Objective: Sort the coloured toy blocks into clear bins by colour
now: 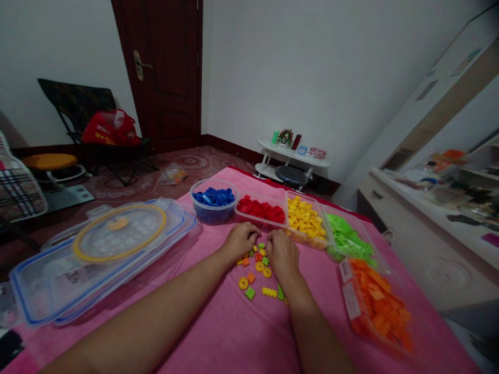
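Observation:
My left hand (pixel 240 241) and my right hand (pixel 282 254) rest close together on the pink cloth (pixel 234 332), fingers curled down over a small pile of loose bricks (pixel 257 267) in yellow, orange and green. What the fingertips pinch is hidden. Just beyond the hands stand a round tub of blue bricks (pixel 214 198), a tray of red bricks (pixel 262 209) and a tray of yellow bricks (pixel 304 218).
A tray of green bricks (pixel 346 240) and a bag of orange bricks (pixel 374 304) lie at the right. Clear lids (pixel 105 249) are stacked at the left. A white counter (pixel 429 213) runs along the right; a folding chair (pixel 93 124) and door (pixel 163 67) stand behind.

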Demonstrator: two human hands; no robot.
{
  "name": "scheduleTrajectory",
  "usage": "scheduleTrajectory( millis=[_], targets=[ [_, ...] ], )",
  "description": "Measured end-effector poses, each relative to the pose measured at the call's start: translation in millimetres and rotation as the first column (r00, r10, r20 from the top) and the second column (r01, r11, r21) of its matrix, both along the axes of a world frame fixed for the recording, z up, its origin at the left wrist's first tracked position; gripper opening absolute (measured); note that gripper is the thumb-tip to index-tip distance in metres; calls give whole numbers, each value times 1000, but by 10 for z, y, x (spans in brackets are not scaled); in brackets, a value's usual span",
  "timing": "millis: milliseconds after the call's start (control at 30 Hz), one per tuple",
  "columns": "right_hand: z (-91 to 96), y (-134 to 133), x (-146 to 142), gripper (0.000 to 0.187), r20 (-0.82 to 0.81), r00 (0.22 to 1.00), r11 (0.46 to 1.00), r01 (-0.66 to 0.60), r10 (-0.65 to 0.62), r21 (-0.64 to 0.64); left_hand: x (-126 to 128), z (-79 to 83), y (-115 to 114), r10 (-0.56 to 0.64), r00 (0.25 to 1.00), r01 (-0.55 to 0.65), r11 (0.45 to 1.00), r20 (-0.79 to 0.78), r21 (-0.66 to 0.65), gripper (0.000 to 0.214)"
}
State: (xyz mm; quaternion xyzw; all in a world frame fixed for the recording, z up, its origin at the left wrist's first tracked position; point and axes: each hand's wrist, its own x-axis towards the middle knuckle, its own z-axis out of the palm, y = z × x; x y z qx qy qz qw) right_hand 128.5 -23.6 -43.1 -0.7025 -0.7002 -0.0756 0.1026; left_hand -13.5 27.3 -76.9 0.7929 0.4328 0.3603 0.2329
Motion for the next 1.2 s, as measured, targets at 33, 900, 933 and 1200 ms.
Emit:
scheduleTrajectory(
  millis=[33,900,933,1200],
  targets=[
    [-4,6,-3,23,-3,1000,1000,12,-12,3,-2,1,0,2,1000,-2,1000,4,-1,26],
    [436,92,195,20,-234,957,984,-159,174,84,-7,2,4,-3,997,6,999,71,-41,25],
    [347,38,211,23,-207,965,987,-160,160,15,-6,-7,10,-1,997,4,999,73,-39,25],
    [60,-83,292,21,-240,968,994,-92,75,-61,-10,-20,10,-4,998,6,999,67,-34,25]
  ],
)
